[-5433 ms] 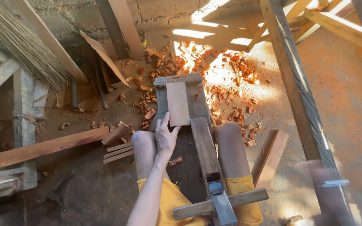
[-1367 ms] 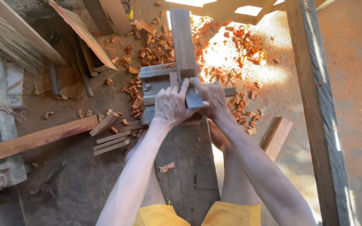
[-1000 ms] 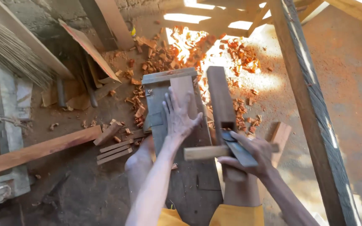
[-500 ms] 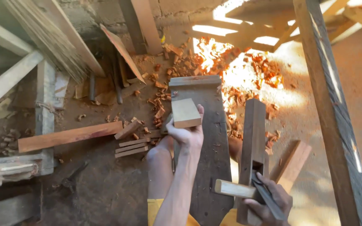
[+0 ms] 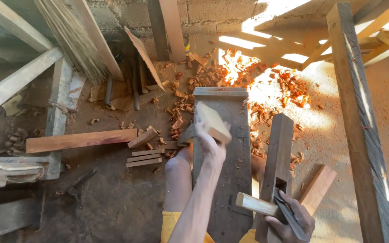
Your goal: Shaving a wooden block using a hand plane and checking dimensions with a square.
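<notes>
My left hand (image 5: 210, 145) grips a pale rectangular wood block (image 5: 213, 122) and holds it tilted above the grey wooden bench plank (image 5: 230, 180) that I sit astride. My right hand (image 5: 290, 221) holds a long dark wooden hand plane (image 5: 275, 166) by its rear end, low at the right of the bench. The plane's pale cross handle (image 5: 256, 205) and metal blade stick out by my fingers. My knees show on both sides of the plank.
Reddish wood shavings (image 5: 271, 85) cover the sunlit dirt floor beyond the bench. A reddish plank (image 5: 79, 140) and short offcuts (image 5: 144, 157) lie to the left. Slanted timber posts (image 5: 359, 121) stand at right, boards and a broom lean against the block wall.
My left hand has lifted the block off the bench and turned it. My right hand has taken the plane off the bench and lowered it to the right side.
</notes>
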